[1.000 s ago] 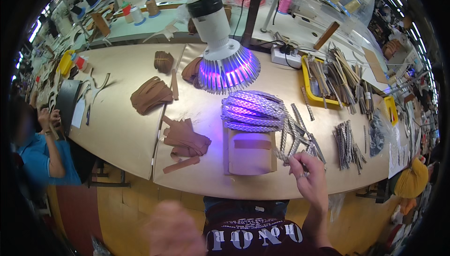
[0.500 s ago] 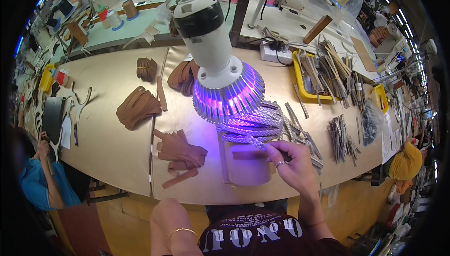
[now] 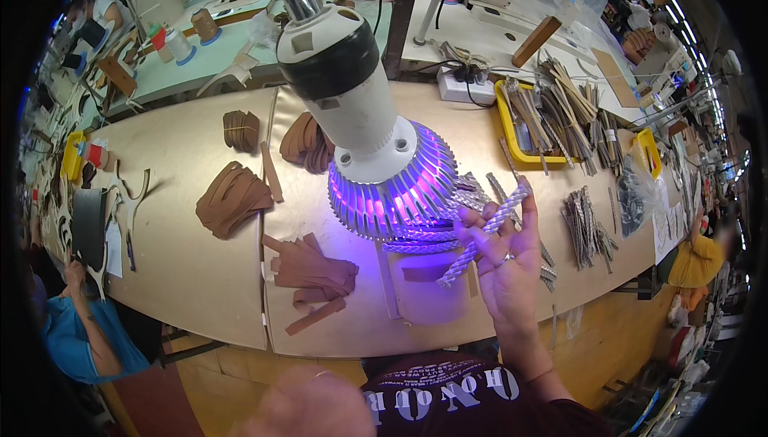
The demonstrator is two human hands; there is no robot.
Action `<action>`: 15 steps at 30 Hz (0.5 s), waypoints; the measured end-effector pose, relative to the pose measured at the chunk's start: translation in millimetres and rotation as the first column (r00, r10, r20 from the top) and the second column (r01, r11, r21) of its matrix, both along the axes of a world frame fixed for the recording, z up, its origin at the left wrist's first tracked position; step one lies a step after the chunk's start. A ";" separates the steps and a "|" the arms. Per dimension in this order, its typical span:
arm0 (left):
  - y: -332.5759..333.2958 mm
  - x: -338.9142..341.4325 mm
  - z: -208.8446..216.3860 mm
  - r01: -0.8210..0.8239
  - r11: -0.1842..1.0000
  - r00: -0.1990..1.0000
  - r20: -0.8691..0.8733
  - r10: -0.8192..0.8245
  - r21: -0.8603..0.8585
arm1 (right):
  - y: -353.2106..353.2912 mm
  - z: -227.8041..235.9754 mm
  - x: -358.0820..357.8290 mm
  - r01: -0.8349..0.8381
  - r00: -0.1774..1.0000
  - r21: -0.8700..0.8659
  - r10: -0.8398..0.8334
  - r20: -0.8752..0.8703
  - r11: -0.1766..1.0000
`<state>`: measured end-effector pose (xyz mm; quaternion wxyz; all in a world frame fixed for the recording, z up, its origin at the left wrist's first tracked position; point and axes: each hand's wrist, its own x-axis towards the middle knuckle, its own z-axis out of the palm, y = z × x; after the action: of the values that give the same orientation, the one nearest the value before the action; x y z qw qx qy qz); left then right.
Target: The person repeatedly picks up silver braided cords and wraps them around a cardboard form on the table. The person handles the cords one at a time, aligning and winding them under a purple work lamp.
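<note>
My right hand (image 3: pixel 512 265) grips a light braided strip (image 3: pixel 482 241); its lower end hangs over a tan piece (image 3: pixel 433 301) and its upper end crosses near my fingertips. Behind the strip lies a bundle of braided strips (image 3: pixel 420 246), lit purple and partly hidden by a lamp (image 3: pixel 392 177) with a finned head and a white and black body. At the lower edge, my left hand (image 3: pixel 316 407) is a blurred shape close to the camera, its fingers not readable. Left of the tan piece is a loose pile of flat brown strips (image 3: pixel 312 271).
More brown strips (image 3: pixel 234 197) lie in bundles at the left. A yellow tray (image 3: pixel 510 129) at the back right holds thin strips, with a white power strip (image 3: pixel 464 87) beside it. Braided pieces (image 3: pixel 588 227) lie at the right. A person in blue (image 3: pixel 88 333) sits at the far left.
My right hand has lifted and turned, raising the braided strip away from the bundle. My left arm has dropped toward the lower edge and is blurred. The whole view has shifted slightly.
</note>
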<state>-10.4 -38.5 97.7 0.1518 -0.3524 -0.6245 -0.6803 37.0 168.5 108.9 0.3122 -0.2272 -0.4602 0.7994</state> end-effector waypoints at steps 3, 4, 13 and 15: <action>24.6 2.4 -29.5 0.054 0.991 0.977 0.211 -0.026 -0.126 | -2.0 -1.2 1.1 0.049 0.999 -0.026 -0.049 -0.024 0.998; 34.0 4.2 -35.2 0.163 0.978 0.923 0.370 -0.105 -0.129 | -2.7 -1.3 1.5 0.060 0.998 -0.031 -0.061 -0.027 0.998; 56.8 12.7 -50.2 0.523 0.852 0.601 0.719 -0.349 -0.024 | -11.5 -12.3 24.7 0.200 0.960 0.558 -0.276 0.054 0.805; 51.2 12.6 -53.8 0.553 0.829 0.609 0.719 -0.336 -0.081 | 2.1 -6.9 33.8 0.176 0.860 0.958 -0.508 -0.038 0.226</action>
<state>2.2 12.7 43.9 -0.3165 -0.2433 -0.6205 -0.6750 70.8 170.5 101.9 0.4840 -0.2102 -0.8130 0.2460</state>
